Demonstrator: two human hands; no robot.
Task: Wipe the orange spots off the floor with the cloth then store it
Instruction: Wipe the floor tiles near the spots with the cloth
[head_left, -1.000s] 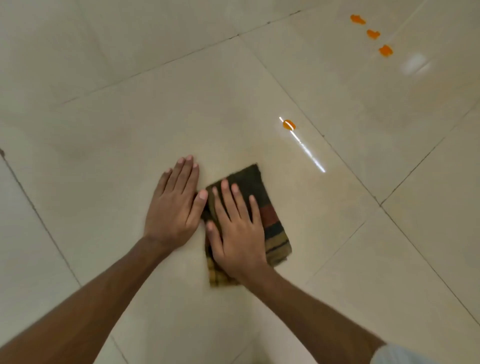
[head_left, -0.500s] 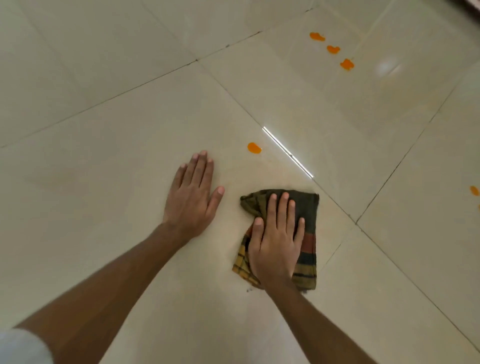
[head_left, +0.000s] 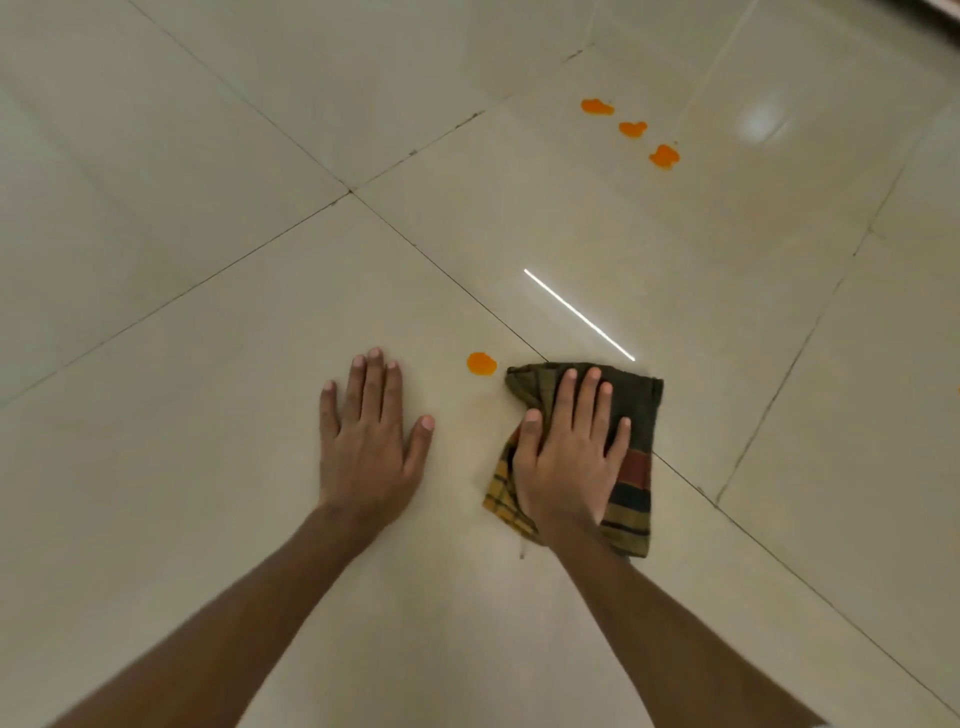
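A dark checked cloth (head_left: 636, 441) with red and yellow stripes lies folded on the cream tiled floor (head_left: 208, 467). My right hand (head_left: 569, 452) presses flat on it, fingers spread. An orange spot (head_left: 481, 363) sits just left of the cloth's top corner, apart from it. My left hand (head_left: 366, 436) rests flat on the bare tile to the left, holding nothing. Three more orange spots lie far ahead at the upper right: one (head_left: 597, 106), another (head_left: 632, 128) and a third (head_left: 664, 156).
Dark grout lines cross the tiles, meeting at a joint (head_left: 350, 192). A bright streak of reflected light (head_left: 579, 314) lies just beyond the cloth. A sliver of orange shows at the right edge (head_left: 957, 391).
My right hand slid the cloth to the right and forward, up beside the nearest orange spot. My left hand stayed planted on the tile. The view shifted forward.
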